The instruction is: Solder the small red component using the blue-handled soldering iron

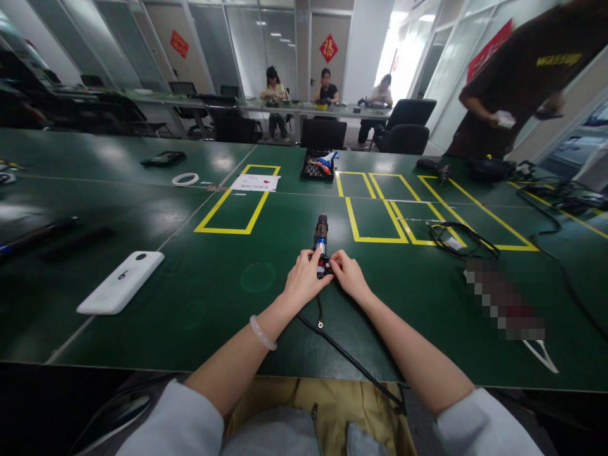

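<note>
Up close, a slim cylindrical tool [322,239] with a black body and blue band lies on the matte green table [213,285], its black cord [346,358] trailing toward the person. Both the left hand [304,278] and right hand [348,273] pinch its near end, fingers closed on it from either side.

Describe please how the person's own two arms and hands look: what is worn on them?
Both forearms are bare, with light grey sleeves pushed up near the elbows. The left hand has a pale, translucent bangle around its wrist. The right hand wears no ring, watch or glove that can be seen. No markings show on either sleeve.
</note>
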A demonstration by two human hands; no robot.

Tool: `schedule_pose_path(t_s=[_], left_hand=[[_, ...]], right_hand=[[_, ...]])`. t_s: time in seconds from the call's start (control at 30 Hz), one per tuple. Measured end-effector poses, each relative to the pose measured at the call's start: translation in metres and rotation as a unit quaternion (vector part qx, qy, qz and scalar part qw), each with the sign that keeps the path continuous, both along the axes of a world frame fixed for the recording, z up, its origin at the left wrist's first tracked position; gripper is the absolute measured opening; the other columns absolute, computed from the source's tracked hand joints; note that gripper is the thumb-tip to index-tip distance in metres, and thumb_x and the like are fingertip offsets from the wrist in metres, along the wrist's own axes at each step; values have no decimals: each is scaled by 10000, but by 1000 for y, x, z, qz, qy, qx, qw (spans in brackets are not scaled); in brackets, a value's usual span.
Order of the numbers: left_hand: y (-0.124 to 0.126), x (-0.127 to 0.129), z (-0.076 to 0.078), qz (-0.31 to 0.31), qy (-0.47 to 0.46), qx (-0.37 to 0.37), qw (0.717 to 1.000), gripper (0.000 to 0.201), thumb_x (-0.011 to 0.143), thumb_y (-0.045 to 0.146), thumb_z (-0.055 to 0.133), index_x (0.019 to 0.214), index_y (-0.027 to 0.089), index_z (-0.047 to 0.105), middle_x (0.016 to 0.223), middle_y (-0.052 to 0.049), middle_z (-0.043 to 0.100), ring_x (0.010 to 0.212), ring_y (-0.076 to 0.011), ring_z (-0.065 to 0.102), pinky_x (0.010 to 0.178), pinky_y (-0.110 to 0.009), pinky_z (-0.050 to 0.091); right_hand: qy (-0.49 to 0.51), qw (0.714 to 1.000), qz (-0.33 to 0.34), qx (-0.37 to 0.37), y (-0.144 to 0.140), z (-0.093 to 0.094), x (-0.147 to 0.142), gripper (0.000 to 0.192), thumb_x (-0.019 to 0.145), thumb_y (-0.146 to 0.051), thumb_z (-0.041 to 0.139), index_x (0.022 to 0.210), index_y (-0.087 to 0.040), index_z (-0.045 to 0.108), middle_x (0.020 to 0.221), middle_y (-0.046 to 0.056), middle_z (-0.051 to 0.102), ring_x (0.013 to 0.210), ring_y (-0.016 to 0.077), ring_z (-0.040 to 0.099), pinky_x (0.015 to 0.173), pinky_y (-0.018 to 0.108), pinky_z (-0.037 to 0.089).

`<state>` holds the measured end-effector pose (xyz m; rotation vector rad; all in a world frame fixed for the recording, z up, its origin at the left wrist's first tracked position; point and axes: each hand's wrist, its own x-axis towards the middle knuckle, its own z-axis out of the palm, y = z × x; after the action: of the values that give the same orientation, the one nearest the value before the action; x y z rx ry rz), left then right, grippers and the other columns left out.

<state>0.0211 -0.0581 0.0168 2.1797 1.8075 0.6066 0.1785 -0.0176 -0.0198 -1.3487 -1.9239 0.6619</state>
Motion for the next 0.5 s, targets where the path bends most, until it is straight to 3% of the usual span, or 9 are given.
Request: schedule_pose_path(t_s=[0.3,0.5], left_hand=[[0,3,-2,5,38,26,999,720,787,480,585,1427,264,337,1203,-113,454,1058,-265,507,768,-322,458],[2,5,4,25,76,37,996,702,808,498,552,1436,273,334,1150,-113,473,999,-271,502,784,-353,431]], right_hand=[[37,999,10,-8,0,1,-3,58,855,-261,469,844,-224,513,621,-26,546,573,160,524,591,256,379],[65,997,43,-18,-1,5,-4,258,896,-284,410,1131,-237,504,607,-49,490,589,171,531,634,269,413]])
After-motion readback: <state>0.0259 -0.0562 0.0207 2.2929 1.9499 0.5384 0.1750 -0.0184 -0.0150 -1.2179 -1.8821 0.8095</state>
